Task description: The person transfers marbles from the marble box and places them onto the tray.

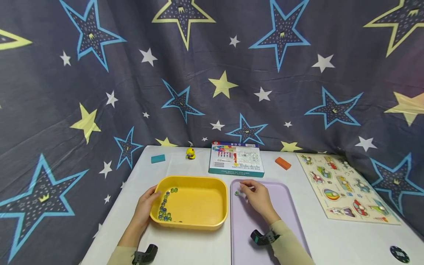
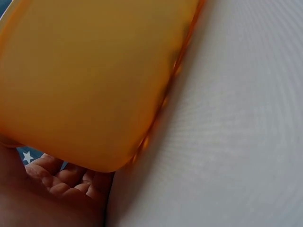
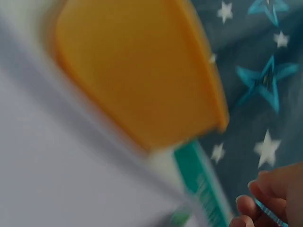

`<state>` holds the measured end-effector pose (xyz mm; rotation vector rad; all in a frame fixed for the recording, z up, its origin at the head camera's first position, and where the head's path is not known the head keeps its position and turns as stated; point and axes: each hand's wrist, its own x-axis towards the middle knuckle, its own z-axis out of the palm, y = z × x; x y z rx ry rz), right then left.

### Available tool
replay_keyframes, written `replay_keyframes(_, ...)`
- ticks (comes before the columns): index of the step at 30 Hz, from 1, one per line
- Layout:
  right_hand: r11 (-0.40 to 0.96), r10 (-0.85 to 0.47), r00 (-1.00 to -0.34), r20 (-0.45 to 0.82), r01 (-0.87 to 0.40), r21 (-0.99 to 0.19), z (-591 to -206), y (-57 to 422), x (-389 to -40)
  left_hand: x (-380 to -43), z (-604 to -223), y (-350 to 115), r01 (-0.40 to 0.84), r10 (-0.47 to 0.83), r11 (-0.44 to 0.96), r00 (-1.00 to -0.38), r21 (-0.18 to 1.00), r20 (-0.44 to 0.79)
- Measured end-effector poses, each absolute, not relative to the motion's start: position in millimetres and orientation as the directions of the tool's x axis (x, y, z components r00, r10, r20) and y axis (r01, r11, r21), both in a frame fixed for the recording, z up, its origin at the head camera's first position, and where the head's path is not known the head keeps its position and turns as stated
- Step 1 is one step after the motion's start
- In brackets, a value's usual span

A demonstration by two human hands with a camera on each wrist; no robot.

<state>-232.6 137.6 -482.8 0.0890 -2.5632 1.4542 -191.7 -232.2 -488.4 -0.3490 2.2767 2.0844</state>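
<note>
Lilac tray (image 1: 240, 232): lies flat
Yellow bin (image 1: 195, 202): holds marbles (image 1: 160, 217), mostly left side
Left hand (image 1: 144, 206): grips the bin's left rim
Right hand (image 1: 256, 198): kinda narrow, over tray; can't tell if holding anything
Green marble (image 1: 236, 193): sits on tray near right fingertips; probably light, hard, super slippery, so pinch mid-way

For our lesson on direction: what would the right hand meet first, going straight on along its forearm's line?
Probably the box beyond the purple tray; whether the right hand would clear the tray's far rim is unclear.
</note>
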Motion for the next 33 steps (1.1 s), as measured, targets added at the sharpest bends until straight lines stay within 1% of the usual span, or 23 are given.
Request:
replay_keyframes(2, 0.465, 0.043, -0.983, 0.181, -0.141, -0.874, -471.3, 133.7, -228.9, -192.2, -487.8, -231.8, -0.187, -0.139, 0.069, -0.975, 0.98, -0.176)
replay_keyframes(5, 0.412, -0.003, -0.976, 0.216, -0.198, -0.889, -452.4, 119.0, -222.3, -192.6, -486.9, -231.4, -0.189, -0.14, 0.073, -0.974, 0.979, -0.177)
replay_keyframes(8, 0.379, -0.109, -0.954, 0.281, -0.301, -0.875, -435.2, 96.4, -212.3, -192.7, -486.6, -231.4, -0.192, -0.141, 0.079, -0.973, 0.978, -0.18)
replay_keyframes(12, 0.391, -0.278, -0.887, 0.37, -0.456, -0.8, -422.6, 60.9, -196.5, -192.5, -487.3, -231.6, -0.195, -0.14, 0.085, -0.973, 0.977, -0.182)
replay_keyframes(14, 0.409, -0.374, -0.848, 0.375, -0.513, -0.754, -421.5, 43.2, -189.8, -192.5, -487.8, -231.6, -0.193, -0.139, 0.091, -0.974, 0.977, -0.179)
replay_keyframes(16, 0.429, -0.474, -0.815, 0.333, -0.544, -0.721, -423.3, 26.6, -185.8, -192.4, -488.0, -231.5, -0.189, -0.138, 0.094, -0.975, 0.977, -0.175)
replay_keyframes(17, 0.439, -0.518, -0.804, 0.292, -0.543, -0.716, -425.1, 19.1, -185.1, -192.4, -488.2, -231.5, -0.188, -0.137, 0.095, -0.975, 0.978, -0.174)
replay_keyframes(20, 0.471, -0.603, -0.783, 0.154, -0.505, -0.724, -433.2, -0.6, -187.7, -192.8, -488.9, -231.6, -0.186, -0.138, 0.091, -0.975, 0.978, -0.172)
replay_keyframes(23, 0.513, -0.624, -0.78, 0.042, -0.45, -0.731, -443.5, -14.5, -193.5, -192.5, -489.3, -231.8, -0.193, -0.139, 0.094, -0.974, 0.977, -0.179)
replay_keyframes(25, 0.534, -0.637, -0.771, 0.001, -0.442, -0.721, -450.1, -21.7, -196.6, -192.0, -489.2, -232.0, -0.198, -0.137, 0.095, -0.973, 0.976, -0.184)
replay_keyframes(29, 0.554, -0.658, -0.752, -0.049, -0.439, -0.707, -458.2, -30.9, -200.5, -191.3, -488.2, -231.8, -0.192, -0.13, 0.098, -0.975, 0.977, -0.178)
replay_keyframes(33, 0.53, -0.69, -0.719, -0.082, -0.425, -0.734, -462.0, -34.9, -202.8, -191.1, -488.1, -231.8, -0.185, -0.127, 0.097, -0.977, 0.978, -0.172)
